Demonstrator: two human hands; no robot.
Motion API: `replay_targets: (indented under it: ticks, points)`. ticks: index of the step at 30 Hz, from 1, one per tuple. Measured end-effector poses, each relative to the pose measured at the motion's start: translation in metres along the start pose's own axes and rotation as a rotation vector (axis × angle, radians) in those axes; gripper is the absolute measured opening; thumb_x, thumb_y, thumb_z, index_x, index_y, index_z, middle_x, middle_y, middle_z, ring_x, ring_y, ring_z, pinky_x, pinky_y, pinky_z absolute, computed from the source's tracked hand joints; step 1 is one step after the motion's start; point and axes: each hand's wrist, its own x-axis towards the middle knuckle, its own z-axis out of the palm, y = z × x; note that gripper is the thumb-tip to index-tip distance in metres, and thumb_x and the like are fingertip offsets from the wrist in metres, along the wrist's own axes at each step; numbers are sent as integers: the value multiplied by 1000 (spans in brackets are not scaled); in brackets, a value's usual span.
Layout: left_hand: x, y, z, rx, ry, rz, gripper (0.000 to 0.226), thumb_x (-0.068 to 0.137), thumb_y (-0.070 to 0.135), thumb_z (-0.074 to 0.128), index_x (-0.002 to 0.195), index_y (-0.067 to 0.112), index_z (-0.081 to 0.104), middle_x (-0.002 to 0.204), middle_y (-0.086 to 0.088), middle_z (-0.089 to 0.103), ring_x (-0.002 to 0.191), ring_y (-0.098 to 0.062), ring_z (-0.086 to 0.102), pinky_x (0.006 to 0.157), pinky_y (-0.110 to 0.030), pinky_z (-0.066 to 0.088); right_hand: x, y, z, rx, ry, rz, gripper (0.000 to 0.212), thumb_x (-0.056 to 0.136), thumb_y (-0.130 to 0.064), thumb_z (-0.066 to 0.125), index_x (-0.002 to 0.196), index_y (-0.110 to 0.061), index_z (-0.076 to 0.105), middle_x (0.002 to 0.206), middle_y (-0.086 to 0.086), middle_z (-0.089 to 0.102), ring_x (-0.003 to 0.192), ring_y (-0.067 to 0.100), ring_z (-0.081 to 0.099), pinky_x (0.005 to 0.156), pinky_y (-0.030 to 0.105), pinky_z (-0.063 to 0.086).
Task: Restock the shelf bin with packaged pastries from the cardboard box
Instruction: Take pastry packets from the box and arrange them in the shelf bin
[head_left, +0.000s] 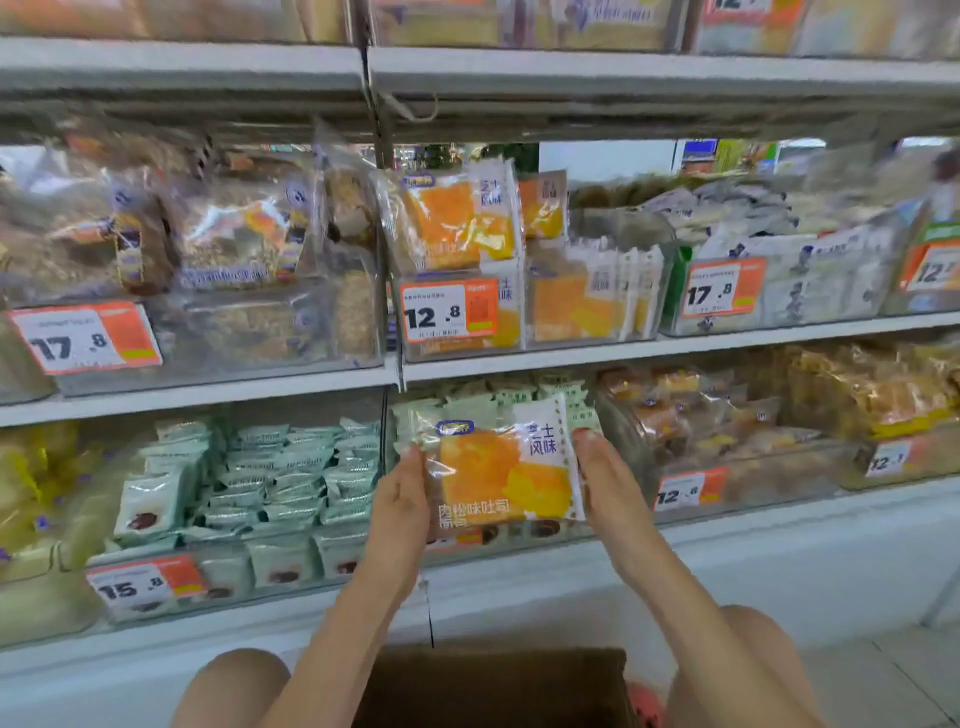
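Head view: glossy rectangular pastry packet (501, 470).

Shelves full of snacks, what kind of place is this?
Most likely a shop, perhaps a supermarket's bakery aisle. The shelves hold clear bins of wrapped pastries, orange price tags hang on the bins, and a cardboard box sits on the floor below for restocking.
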Motion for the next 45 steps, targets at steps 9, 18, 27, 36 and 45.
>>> replay_targets:
  ticks: [9,18,27,36,45]
  points:
    - [84,118,41,596,6,882,60,100,50,15,130,18,55,119,-2,64,113,-13,55,91,-25,42,109,-153,-57,40,78,-315,42,71,-29,73,110,-16,64,96,-2,73,90,16,68,81,32,55]
    - [186,104,66,1419,259,1109,58,102,38,11,143,9,41,149,-13,36,140,-29,32,112,-47,22,275,-212,-69,-156,347,-397,46,87,-23,66,129,-10,52,125,7,60,107,25,60,91,38,51]
    - [190,101,67,1434,402,1207,53,101,35,17,143,11,42,149,-12,37,140,-29,32,112,-45,26,371,-190,-29,-162,70,-155,47,82,-16,71,125,-6,52,118,11,63,106,30,61,94,48,50]
    - [193,97,66,1430,443,1259,53,101,36,19,143,13,42,150,-12,36,140,-29,31,110,-46,28,394,-177,-19,-578,227,-153,81,83,-40,68,143,-9,22,142,18,40,128,37,43,106,48,39]
    - [189,99,66,1436,382,1200,53,101,36,20,143,12,42,149,-13,38,140,-30,31,111,-46,27,367,-196,-21,-723,332,-157,86,82,-40,69,142,-9,15,140,20,42,126,40,44,101,49,43]
